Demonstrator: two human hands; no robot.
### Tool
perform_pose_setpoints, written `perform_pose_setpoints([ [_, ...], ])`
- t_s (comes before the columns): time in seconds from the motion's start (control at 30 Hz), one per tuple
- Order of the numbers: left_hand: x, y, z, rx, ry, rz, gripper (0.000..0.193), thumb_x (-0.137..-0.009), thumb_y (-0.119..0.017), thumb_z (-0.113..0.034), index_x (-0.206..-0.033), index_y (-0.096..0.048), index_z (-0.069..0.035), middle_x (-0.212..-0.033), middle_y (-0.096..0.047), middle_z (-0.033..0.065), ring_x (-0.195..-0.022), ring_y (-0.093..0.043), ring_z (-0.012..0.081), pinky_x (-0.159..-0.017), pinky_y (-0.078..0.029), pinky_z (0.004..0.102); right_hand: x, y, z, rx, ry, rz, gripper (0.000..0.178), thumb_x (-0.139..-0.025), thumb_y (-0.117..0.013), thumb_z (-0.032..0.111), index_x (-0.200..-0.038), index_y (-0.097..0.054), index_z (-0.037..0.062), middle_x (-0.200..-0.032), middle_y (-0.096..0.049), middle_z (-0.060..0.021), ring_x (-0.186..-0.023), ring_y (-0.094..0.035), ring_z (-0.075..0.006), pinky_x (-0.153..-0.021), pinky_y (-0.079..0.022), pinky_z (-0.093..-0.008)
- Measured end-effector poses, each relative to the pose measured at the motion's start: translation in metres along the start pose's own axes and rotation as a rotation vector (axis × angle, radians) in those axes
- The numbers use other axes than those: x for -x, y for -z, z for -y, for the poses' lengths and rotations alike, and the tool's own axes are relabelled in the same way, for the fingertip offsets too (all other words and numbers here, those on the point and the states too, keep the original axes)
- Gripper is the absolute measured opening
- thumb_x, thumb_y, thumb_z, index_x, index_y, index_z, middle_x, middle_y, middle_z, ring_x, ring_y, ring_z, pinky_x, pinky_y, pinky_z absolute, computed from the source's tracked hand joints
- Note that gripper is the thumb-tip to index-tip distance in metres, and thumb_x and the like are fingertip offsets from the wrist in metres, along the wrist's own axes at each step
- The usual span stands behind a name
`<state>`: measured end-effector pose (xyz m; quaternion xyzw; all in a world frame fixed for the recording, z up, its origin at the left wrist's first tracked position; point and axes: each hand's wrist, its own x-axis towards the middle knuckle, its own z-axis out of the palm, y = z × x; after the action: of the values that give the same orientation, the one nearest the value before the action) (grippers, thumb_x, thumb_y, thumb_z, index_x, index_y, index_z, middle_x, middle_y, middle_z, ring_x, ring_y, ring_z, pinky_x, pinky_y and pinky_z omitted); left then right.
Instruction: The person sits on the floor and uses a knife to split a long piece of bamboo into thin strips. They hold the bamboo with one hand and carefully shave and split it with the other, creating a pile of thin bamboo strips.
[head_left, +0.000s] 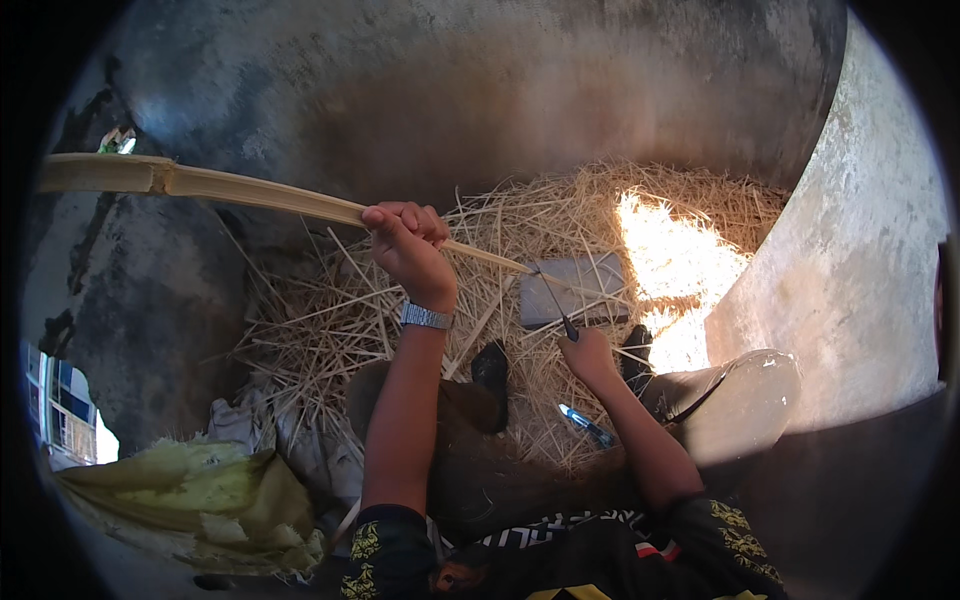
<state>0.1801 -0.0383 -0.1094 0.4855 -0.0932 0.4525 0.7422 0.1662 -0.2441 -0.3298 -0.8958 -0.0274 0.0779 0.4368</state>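
With the left hand (415, 258) wrapped round the strip (265, 196), steady its right end while the right hand (590, 358), gripping the knife (556, 304), shaves lightly.

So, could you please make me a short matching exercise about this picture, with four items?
Column one:
1. Left hand
2. Grey block
3. Right hand
4. Ragged cloth

Column two:
A. Closed around a dark-handled blade
B. Yellowish green, at the picture's lower left
C. Gripping a long pale strip
D. Lying among straw-like shavings

Pairs: 1-C, 2-D, 3-A, 4-B
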Motion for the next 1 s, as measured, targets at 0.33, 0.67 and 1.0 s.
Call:
perform_pose_setpoints([
  [0.33, 0.008, -0.012, 0.003, 0.006, 0.0, 0.034, 0.062, -0.094, -0.044, -0.07, -0.073, -0.036, -0.011, -0.056, -0.028, -0.0039, -0.046, -0.026, 0.0072, -0.043, -0.022, 0.026, 0.03, 0.019, 0.048, -0.433, 0.492, -0.479, 0.029, -0.095, -0.059, 0.019, -0.076, -0.056, -0.0033, -0.054, -0.046, -0.0091, -0.049, -0.045, -0.0216, -0.051, -0.037, -0.0349],
  [0.67, -0.004, 0.0, 0.0, -0.058, -0.007, -0.02, 0.062, -0.095, -0.042, -0.069, -0.073, -0.035, -0.011, -0.055, -0.026, -0.0033, -0.045, -0.025, 0.0078, -0.042, -0.023, 0.0263, -0.025, -0.027, -0.039, -0.569, -0.353, 0.348, 0.032, -0.087, -0.061, 0.024, -0.079, -0.057, -0.0065, -0.059, -0.055, -0.0216, -0.052, -0.059, -0.0341, -0.055, -0.049, -0.0459],
  [1.0, 0.002, 0.001, -0.002, -0.093, -0.005, 0.013, 0.062, -0.095, -0.043, -0.07, -0.074, -0.035, -0.011, -0.056, -0.024, -0.0032, -0.046, -0.024, 0.0084, -0.042, -0.023, 0.0265, 0.018, 0.081, 0.096, -0.376, 0.34, -0.367, 0.028, -0.095, -0.06, 0.019, -0.076, -0.052, 0.0004, -0.058, -0.047, -0.0076, -0.051, -0.047, -0.0143, -0.05, -0.037, -0.0319],
])
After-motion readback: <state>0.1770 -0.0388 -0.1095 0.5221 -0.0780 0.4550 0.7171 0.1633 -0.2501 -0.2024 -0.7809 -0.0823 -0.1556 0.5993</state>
